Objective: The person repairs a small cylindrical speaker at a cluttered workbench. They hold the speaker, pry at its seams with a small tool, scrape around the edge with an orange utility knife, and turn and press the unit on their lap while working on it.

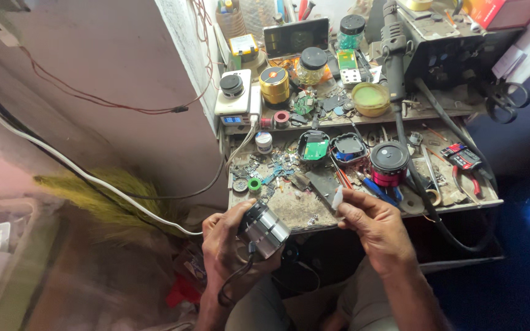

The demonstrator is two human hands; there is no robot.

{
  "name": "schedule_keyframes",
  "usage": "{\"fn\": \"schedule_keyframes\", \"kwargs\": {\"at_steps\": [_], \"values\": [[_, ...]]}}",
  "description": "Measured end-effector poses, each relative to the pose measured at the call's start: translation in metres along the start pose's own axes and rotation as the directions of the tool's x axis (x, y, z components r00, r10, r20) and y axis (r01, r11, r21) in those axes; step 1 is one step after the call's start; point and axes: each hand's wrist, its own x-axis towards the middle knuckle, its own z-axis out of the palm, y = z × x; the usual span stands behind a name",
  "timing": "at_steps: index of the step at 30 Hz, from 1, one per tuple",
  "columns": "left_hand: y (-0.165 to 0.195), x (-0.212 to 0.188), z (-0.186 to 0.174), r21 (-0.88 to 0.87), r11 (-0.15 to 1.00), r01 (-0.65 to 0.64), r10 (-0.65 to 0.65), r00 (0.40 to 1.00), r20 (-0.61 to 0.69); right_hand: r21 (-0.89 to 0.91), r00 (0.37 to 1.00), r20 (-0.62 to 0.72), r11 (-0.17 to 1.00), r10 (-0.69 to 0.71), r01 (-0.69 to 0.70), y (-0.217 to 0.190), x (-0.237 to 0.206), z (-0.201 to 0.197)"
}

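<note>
Silver speaker [264, 228] gripped in left hand [228, 242]; right hand [369, 224] pinches white piece [337, 198] at bench edge [363, 219].

The bare front strip of the workbench [289, 211] just ahead of both hands gives the only open room. Beyond it, the red round speaker [389, 164], opened casings [313, 147] and scattered pliers [470, 178] crowd the surface; a black hose [421, 190] crosses the right side.
</note>
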Motion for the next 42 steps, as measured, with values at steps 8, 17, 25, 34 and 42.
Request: {"fn": "schedule_keyframes", "kwargs": {"at_steps": [8,17,25,34,42], "values": [[0.003,0.001,-0.001,0.018,1.0,-0.006,0.006,1.0,-0.028,-0.182,0.986,-0.155,0.983,-0.058,0.03,-0.011,0.0,-0.018],[0.006,-0.003,-0.003,-0.004,1.0,0.004,-0.005,0.999,-0.035,-0.289,0.977,-0.204,0.957,-0.059,-0.002,-0.017,-0.002,-0.034],[0.008,-0.002,-0.005,0.008,1.0,0.018,-0.017,0.999,-0.037,-0.383,0.972,-0.213,0.924,-0.102,0.013,-0.009,0.003,-0.03],[0.007,-0.003,-0.005,0.003,1.0,0.015,-0.015,0.999,-0.029,-0.39,0.973,-0.222,0.921,-0.063,-0.03,-0.006,0.002,-0.028],[0.006,-0.005,-0.005,0.004,1.0,0.017,-0.017,1.0,-0.023,-0.662,0.942,-0.291,0.746,-0.164,-0.074,0.0,-0.001,-0.025]]}}
